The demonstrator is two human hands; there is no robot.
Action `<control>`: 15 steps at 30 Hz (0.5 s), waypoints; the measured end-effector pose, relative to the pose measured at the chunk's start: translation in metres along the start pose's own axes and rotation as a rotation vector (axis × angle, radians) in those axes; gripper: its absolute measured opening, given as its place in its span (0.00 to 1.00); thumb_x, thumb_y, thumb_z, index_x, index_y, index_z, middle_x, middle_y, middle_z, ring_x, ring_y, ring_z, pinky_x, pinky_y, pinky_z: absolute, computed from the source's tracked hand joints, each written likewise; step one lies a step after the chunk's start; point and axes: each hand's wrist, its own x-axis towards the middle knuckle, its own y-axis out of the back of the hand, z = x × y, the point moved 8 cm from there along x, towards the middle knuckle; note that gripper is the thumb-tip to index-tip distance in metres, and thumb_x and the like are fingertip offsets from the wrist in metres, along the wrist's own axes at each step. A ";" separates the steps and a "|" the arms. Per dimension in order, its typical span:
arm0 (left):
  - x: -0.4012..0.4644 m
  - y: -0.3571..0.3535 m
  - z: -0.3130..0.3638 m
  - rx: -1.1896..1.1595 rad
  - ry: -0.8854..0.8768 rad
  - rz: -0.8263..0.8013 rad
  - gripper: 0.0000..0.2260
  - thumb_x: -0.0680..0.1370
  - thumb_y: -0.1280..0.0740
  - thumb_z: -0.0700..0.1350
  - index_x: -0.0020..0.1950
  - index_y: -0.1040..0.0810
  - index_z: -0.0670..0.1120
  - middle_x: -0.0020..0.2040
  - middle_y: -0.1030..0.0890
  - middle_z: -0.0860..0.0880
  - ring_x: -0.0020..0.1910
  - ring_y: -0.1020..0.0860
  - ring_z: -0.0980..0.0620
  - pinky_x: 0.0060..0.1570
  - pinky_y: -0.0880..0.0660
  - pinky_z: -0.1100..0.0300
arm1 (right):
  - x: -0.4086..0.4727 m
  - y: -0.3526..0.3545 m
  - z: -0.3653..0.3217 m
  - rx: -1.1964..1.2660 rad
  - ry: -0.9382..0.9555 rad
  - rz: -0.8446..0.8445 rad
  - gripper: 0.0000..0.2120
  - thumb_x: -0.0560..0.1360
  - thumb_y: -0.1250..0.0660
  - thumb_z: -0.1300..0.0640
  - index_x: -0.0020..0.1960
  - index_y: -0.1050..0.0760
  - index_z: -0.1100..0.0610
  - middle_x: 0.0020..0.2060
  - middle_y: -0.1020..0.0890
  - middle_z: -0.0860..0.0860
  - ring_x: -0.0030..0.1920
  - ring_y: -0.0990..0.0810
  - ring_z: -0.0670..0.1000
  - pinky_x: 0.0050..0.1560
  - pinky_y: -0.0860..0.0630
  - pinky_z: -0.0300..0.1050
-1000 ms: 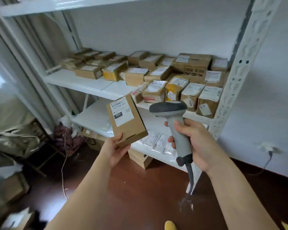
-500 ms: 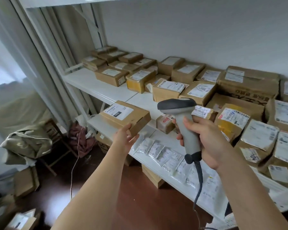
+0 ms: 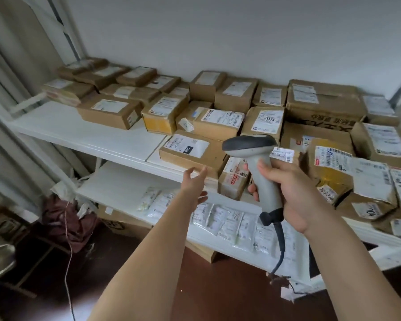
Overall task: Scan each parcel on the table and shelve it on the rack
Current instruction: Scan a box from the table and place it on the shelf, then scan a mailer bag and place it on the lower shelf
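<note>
Now the parcel (image 3: 190,151) sits at the shelf's (image 3: 90,137) front edge, released.
Left hand (image 3: 192,188) hangs open, empty; right hand (image 3: 294,195) grips the scanner (image 3: 255,158), ready for another.

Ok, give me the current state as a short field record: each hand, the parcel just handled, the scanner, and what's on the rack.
left hand: open, holding nothing, just in front of the parcel
right hand: grips the scanner's handle
scanner: upright, head pointing left, cable hanging down
parcel: flat on the upper shelf's front edge, label up
upper shelf: many labelled cardboard boxes towards the back and right
lower shelf: row of small white packets
</note>
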 end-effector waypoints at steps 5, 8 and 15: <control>0.011 0.010 -0.001 -0.001 -0.052 0.098 0.14 0.81 0.37 0.51 0.65 0.26 0.50 0.55 0.22 0.42 0.44 0.22 0.43 0.42 0.20 0.54 | -0.006 -0.001 0.009 0.037 -0.014 0.092 0.09 0.79 0.34 0.58 0.56 0.21 0.61 0.39 0.19 0.56 0.33 0.20 0.50 0.32 0.23 0.42; 0.000 0.034 0.014 -0.076 -0.276 0.426 0.12 0.78 0.40 0.44 0.52 0.23 0.36 0.38 0.23 0.44 0.41 0.25 0.37 0.36 0.26 0.57 | -0.016 0.006 0.012 0.060 -0.003 0.157 0.08 0.79 0.34 0.58 0.55 0.20 0.61 0.42 0.18 0.54 0.33 0.20 0.50 0.34 0.23 0.43; -0.067 -0.051 0.085 -0.081 -0.817 0.256 0.11 0.74 0.39 0.41 0.32 0.33 0.51 0.29 0.34 0.56 0.26 0.36 0.61 0.27 0.36 0.71 | -0.066 0.052 0.000 0.097 0.070 0.278 0.10 0.79 0.34 0.58 0.56 0.20 0.61 0.45 0.18 0.56 0.34 0.21 0.49 0.33 0.24 0.42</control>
